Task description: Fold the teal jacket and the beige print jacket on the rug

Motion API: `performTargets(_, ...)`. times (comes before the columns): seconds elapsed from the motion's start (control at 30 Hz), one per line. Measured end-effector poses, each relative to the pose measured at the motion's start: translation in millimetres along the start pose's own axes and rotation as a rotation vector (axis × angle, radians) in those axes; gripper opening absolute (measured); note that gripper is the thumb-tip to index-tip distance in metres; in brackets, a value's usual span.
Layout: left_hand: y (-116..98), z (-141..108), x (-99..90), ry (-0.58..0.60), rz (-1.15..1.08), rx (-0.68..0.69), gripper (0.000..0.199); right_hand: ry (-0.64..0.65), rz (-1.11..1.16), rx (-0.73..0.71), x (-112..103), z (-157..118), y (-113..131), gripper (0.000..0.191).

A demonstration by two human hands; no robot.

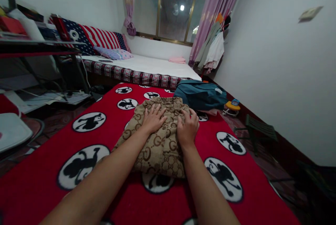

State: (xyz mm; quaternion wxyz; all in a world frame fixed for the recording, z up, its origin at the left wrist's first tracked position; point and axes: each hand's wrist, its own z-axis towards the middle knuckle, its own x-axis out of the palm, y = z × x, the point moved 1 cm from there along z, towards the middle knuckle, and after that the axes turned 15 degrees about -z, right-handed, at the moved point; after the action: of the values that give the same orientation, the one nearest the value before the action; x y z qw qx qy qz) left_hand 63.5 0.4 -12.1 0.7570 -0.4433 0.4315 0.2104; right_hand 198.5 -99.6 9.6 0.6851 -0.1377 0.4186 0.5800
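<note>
A folded tan garment (157, 144) with a brown letter pattern lies on a red cloth (131, 200) printed with black figures in white ovals. At its far end a gathered band shows. My left hand (153, 119) rests flat on the upper left of the garment, fingers spread. On the upper right edge sits my right hand (188, 127), its fingers bent and apart, touching the fabric. Just beyond the right hand is a folded dark teal cloth item (201, 93), with something pale pink partly showing under it.
A bed (149, 64) with a white cover stands by the window, bearing a pillow (113, 53) and pink folded cloth (177, 59). At left is a cluttered desk (39, 48) with a chair (14, 132). A green stool (259, 127) and hanging clothes (214, 48) are at right.
</note>
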Motion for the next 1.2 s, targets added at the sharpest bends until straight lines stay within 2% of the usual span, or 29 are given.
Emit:
performTargets(0.07, -1, -2, -1.8, 0.003, -0.009, 0.004, 0.057, 0.068, -0.021, -0.155, -5, -11, 6, 0.048)
performTargets(0.13, -1, -3, -2.7, 0.004, -0.011, 0.012, 0.057, 0.248, -0.088, -0.26, -3, -23, 3, 0.061)
performTargets(0.23, -1, -3, -1.7, -0.01, 0.014, 0.014, 0.058, 0.493, -0.222, -0.248, 8, -31, -12, 0.073)
performTargets(0.33, -1, -3, -0.6, -0.019, 0.038, 0.004, 0.058, 0.57, -0.335, -0.177, 15, -27, -26, 0.078)
performTargets(0.43, -2, -4, -0.7, -0.014, 0.046, -0.006, 0.058, 0.593, -0.381, -0.146, 16, -21, -30, 0.077)
performTargets(0.83, -1, -4, -2.8, 0.044, 0.029, -0.03, 0.062, 0.498, -0.309, -0.125, 20, -29, -33, 0.07)
performTargets(0.97, -5, -10, -4.4, 0.005, 0.035, -0.027, 0.061, 0.509, -0.277, -0.128, 18, -28, -35, 0.067)
performTargets(1.1, -1, -20, -9.5, -0.209, 0.111, -0.206, 0.066, 0.513, -0.246, -0.137, 14, -30, -37, 0.065)
performTargets(1.13, 2, -22, -11.5, -0.214, 0.121, -0.263, 0.068, 0.516, -0.24, -0.139, 13, -30, -37, 0.065)
performTargets(1.2, 10, -24, -15.7, -0.104, 0.104, -0.325, 0.072, 0.515, -0.234, -0.145, 13, -32, -39, 0.064)
